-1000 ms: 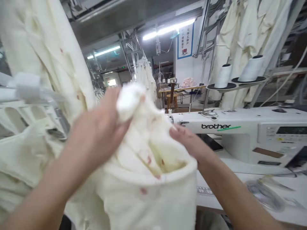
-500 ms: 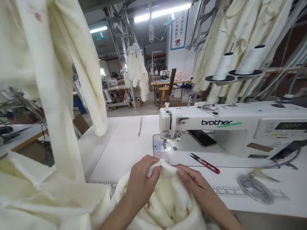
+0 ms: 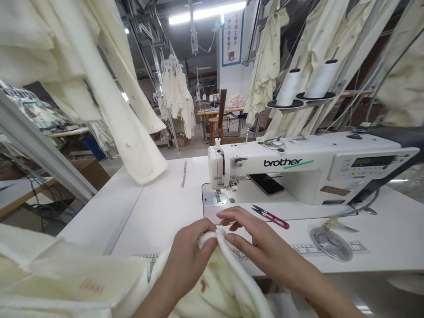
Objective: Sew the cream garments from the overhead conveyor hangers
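Observation:
My left hand [image 3: 189, 260] is closed on a bunched edge of a cream fleece garment [image 3: 228, 282] at the front of the white sewing table [image 3: 155, 207]. My right hand [image 3: 251, 240] pinches the same edge from the right, thumb and fingers pressed on the fabric. Both hands meet just in front of the needle plate [image 3: 213, 201] of the white Brother sewing machine [image 3: 298, 165]. The garment hangs down off the table edge toward me and carries small red marks.
Red-handled thread snips [image 3: 270, 215] lie on the machine bed right of my hands. A clear round disc [image 3: 331, 243] rests on the table's ruler strip. Two white thread cones [image 3: 306, 81] stand on a rack behind. Cream garments [image 3: 126, 119] hang at left and overhead; more fabric is piled at lower left.
The garment has come down from in front of my face to the table's front edge. My hands now pinch its edge together closer to the machine.

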`<state>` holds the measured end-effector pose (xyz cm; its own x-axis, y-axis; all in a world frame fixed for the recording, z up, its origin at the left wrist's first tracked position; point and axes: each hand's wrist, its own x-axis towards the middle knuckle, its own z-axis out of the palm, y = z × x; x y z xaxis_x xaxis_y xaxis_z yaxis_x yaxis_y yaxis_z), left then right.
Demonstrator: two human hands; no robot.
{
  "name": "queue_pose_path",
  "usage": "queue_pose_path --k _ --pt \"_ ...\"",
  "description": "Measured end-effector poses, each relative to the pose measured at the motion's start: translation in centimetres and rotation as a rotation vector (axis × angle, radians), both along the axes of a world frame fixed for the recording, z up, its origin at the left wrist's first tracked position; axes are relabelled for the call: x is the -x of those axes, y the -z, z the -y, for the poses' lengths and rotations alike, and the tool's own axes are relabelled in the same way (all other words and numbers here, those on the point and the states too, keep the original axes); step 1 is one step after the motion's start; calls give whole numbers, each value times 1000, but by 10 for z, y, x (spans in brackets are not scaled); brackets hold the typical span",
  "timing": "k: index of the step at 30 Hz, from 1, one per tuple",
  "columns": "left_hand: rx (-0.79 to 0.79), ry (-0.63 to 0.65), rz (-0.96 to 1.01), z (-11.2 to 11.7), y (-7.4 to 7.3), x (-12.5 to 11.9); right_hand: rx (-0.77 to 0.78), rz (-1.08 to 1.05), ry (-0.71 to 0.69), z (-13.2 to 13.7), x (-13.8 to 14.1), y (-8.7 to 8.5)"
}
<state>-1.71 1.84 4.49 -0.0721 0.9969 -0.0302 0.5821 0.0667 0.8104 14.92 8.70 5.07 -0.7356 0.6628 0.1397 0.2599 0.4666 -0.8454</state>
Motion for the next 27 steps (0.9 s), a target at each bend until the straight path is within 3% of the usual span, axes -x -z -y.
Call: queue_pose_path --k 3,7,10,12,15,18,22,24,27 --pt "-6 51 -7 0 -1 0 -59 0 -51 0 2 0" --pt "53 55 49 2 4 -2 -112 82 28 5 5 1" --pt "37 9 111 5 10 -4 -20 122 97 7 3 0" --pt "-26 41 80 7 13 -4 178 94 84 1 1 1" --pt "-173 148 -30 10 16 -5 648 -2 -95 -13 1 11" --pt "-276 169 -45 12 18 -7 1060 -76 -257 -21 7 28" --pt "-313 123 99 11 26 -10 1396 -177 -288 -14 16 49" --pt "-287 56 137 10 31 -9 1371 -252 -206 -8 16 52" --pt "-276 -58 108 8 39 -7 998 -360 3 4 11 46"
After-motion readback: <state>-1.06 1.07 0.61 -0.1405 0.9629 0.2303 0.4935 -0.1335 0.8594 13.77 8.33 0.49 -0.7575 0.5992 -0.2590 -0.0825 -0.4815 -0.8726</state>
